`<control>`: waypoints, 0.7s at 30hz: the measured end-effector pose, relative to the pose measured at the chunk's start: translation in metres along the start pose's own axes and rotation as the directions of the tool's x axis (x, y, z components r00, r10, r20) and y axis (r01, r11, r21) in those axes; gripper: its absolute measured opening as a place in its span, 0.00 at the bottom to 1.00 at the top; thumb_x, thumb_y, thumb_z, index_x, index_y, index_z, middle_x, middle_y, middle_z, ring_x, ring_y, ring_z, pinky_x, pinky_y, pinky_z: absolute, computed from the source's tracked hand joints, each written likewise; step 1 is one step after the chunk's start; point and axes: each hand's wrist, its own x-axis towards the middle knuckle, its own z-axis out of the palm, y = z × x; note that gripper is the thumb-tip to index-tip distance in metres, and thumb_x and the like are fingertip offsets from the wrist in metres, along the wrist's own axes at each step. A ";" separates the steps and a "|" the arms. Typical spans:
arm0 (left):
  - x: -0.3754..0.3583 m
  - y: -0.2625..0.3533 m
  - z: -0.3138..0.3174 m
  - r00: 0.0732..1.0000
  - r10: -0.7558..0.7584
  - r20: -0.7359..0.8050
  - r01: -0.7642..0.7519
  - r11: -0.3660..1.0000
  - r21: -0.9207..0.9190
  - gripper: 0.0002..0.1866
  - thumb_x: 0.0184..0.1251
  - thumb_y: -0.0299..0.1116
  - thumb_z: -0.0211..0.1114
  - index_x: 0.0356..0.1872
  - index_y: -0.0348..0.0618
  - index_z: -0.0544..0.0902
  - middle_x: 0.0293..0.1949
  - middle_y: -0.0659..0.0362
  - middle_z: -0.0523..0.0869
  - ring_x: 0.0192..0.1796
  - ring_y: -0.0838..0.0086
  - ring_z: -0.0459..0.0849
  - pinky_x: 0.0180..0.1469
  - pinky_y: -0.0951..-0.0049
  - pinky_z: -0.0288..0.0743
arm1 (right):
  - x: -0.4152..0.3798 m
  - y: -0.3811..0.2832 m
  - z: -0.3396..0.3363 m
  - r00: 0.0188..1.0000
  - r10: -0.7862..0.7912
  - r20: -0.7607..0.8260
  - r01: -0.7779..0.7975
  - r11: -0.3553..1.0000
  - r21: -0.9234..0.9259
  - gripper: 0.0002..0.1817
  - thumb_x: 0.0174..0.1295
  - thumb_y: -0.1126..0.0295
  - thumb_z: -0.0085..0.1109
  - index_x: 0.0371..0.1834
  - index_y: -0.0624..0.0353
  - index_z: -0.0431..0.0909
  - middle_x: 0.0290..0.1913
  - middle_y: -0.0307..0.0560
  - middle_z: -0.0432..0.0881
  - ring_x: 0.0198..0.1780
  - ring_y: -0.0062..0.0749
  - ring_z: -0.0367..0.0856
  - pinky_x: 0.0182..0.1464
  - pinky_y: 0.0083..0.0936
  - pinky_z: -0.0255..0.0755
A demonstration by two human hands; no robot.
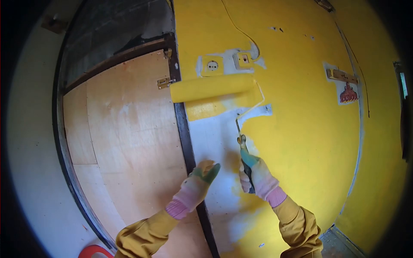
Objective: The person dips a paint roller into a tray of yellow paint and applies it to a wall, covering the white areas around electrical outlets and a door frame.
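My right hand (pixel 257 172), in a pale glove with green and pink parts, is closed round the dark handle of a paint roller (pixel 215 87). The roller's yellow sleeve lies level against the wall (pixel 292 142), just below a socket (pixel 212 65) and a switch box (pixel 243 60). Fresh yellow paint shows under the sleeve, with a bare whitish strip (pixel 211 137) further down. My left hand (pixel 198 182), gloved alike, hovers before the door's dark frame edge. Its fingers are loosely curved, thumb apart, and nothing shows in them.
A plywood door (pixel 133 129) with a brass bolt (pixel 164 83) stands at the left in a dark frame. On the right wall are a small wooden rack (pixel 342 76) and a reddish patch (pixel 349 93). A red round object (pixel 92 250) sits at the bottom left.
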 end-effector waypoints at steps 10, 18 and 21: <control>0.072 0.028 0.096 0.980 -0.076 0.186 0.193 0.625 -0.757 0.15 0.60 0.40 0.52 0.43 0.41 0.72 0.32 0.59 0.76 0.34 0.73 0.77 0.35 0.75 0.72 | 0.016 0.024 -0.036 0.991 0.136 -0.011 -0.137 0.987 -0.079 0.21 0.57 0.48 0.41 0.16 0.52 0.63 0.08 0.36 0.59 0.07 0.23 0.56 0.09 0.20 0.54; 0.094 0.025 0.097 0.963 -0.267 0.031 0.208 0.669 -0.714 0.14 0.56 0.42 0.58 0.23 0.43 0.69 0.14 0.62 0.68 0.13 0.75 0.67 0.19 0.73 0.67 | 0.032 0.019 -0.038 0.985 0.159 0.073 -0.148 0.979 -0.142 0.22 0.60 0.49 0.34 0.18 0.53 0.61 0.08 0.35 0.58 0.08 0.23 0.55 0.10 0.21 0.52; 0.104 0.005 0.107 0.964 -0.265 -0.009 0.205 0.766 -0.610 0.16 0.56 0.43 0.57 0.19 0.43 0.68 0.10 0.63 0.65 0.12 0.75 0.65 0.18 0.73 0.65 | 0.029 0.009 -0.047 0.985 0.126 0.114 -0.096 0.966 -0.240 0.21 0.60 0.49 0.33 0.18 0.53 0.60 0.09 0.35 0.58 0.08 0.23 0.55 0.10 0.21 0.52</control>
